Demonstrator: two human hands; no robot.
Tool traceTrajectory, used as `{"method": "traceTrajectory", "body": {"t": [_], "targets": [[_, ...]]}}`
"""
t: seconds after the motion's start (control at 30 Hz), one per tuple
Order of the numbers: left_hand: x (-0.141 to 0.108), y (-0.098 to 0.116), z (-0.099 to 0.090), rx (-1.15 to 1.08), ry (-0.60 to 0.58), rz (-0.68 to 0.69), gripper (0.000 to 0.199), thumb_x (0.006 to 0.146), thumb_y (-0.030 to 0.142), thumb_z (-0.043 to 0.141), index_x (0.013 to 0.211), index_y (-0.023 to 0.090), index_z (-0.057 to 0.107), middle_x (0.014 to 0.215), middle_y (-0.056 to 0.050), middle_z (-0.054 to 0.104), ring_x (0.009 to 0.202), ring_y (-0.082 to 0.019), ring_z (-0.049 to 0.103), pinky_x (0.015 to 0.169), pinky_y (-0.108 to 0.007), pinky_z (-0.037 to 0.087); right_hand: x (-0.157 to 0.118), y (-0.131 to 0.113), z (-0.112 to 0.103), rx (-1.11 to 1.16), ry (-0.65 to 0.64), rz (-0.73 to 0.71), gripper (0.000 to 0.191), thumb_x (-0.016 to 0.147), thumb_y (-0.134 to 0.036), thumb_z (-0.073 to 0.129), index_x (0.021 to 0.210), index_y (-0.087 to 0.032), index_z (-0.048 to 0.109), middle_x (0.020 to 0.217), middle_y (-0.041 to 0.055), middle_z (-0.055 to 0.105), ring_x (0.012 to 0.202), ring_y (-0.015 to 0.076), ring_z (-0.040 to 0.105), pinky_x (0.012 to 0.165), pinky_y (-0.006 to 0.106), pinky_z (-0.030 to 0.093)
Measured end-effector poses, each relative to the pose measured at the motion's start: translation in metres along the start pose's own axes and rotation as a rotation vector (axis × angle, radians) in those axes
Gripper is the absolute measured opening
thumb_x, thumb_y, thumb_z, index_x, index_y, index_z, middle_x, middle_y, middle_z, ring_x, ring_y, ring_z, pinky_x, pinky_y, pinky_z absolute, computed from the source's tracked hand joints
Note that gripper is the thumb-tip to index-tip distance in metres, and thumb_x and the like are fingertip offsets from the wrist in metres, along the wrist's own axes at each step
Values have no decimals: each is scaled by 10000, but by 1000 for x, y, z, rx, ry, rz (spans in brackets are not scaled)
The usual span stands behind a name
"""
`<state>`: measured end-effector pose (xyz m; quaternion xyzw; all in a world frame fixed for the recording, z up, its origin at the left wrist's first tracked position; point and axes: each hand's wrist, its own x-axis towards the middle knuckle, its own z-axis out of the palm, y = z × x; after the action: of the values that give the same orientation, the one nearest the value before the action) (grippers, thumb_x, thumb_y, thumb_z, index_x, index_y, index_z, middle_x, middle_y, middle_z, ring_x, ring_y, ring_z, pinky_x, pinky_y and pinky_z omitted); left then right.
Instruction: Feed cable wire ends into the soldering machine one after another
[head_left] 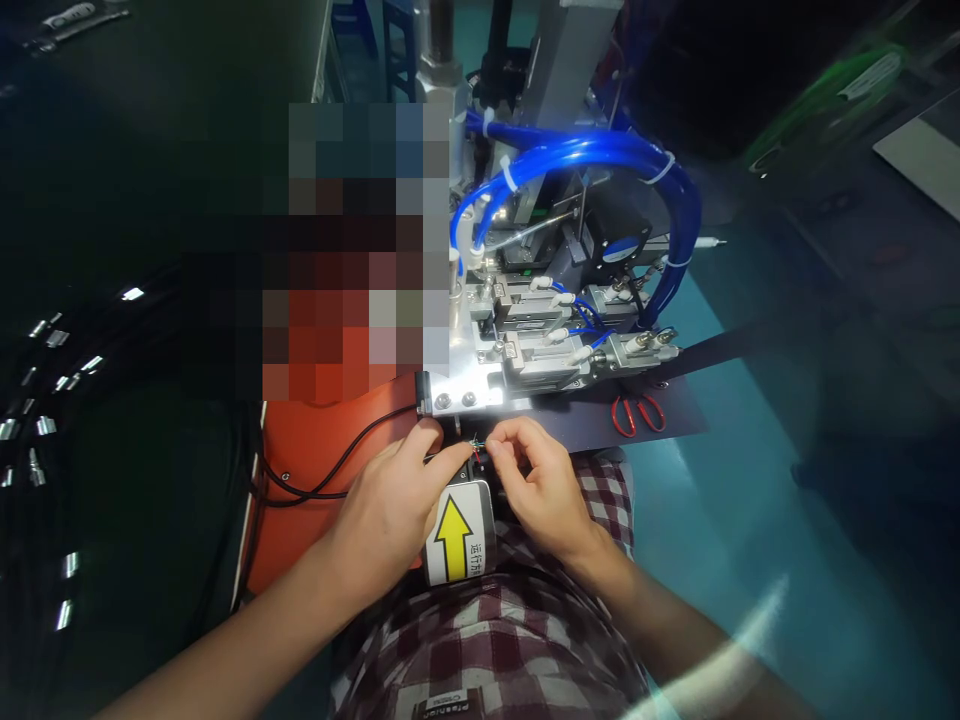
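Note:
Thin coloured wires (477,448), the fanned-out end of a cable, show between my two hands. My left hand (397,500) is closed, its thumb and finger pinching at the wires' left side. From the right, my right hand (544,485) pinches the wire tips between thumb and forefinger, the other fingers curled. A black cable (360,432) loops over an orange surface (322,540) and passes under my left hand. Just below my fingers is a white label (461,535) with a yellow arrow on a rounded machine part.
A metal fixture with small pneumatic cylinders (544,350) stands just ahead, with thick blue air hoses (592,148) arching above. Red-handled scissors (637,415) lie at its right on a dark plate (585,428). Bundled black cables with shiny ends (67,380) are at far left. Part of the view is pixelated.

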<state>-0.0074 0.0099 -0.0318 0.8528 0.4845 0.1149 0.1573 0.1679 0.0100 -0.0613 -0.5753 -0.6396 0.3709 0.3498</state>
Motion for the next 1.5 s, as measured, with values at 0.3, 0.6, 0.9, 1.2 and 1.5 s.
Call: {"method": "traceTrajectory", "body": {"t": [0.3,0.6,0.9,1.2,1.5], "targets": [[0,1,-1,-14,-15,-11,331,837,98,455,1114,174,620,906,-96,544,727,-220,589,607,-341,522,0,4,0,73,-12,69,97,875,-239,498,837,-179,563,705,3,537,607,132,493,578,257,405],[1,0,0,-6,-31,-21,324,851,123,428,1107,189,616,912,-89,538,721,-207,582,610,-328,513,5,-3,-2,-29,-47,-22,102,859,-193,487,775,-188,544,707,9,551,624,140,497,598,269,397],[0,0,0,-23,-36,-17,343,840,103,452,1139,169,606,948,-111,548,758,-223,589,635,-346,519,2,-1,-2,13,-75,7,107,881,-198,462,792,-193,520,706,-2,519,631,139,486,604,268,389],[1,0,0,8,-29,-16,339,854,123,432,1139,191,602,937,-91,545,734,-190,581,623,-310,516,2,0,-4,24,-91,33,112,877,-196,456,779,-196,511,696,-6,511,627,139,482,595,262,389],[0,1,-1,-5,10,5,313,847,111,436,1093,172,620,918,-94,551,722,-209,590,614,-333,523,1,-1,-1,84,-90,52,108,877,-191,452,793,-198,520,716,-4,518,645,139,489,606,257,397]]}}
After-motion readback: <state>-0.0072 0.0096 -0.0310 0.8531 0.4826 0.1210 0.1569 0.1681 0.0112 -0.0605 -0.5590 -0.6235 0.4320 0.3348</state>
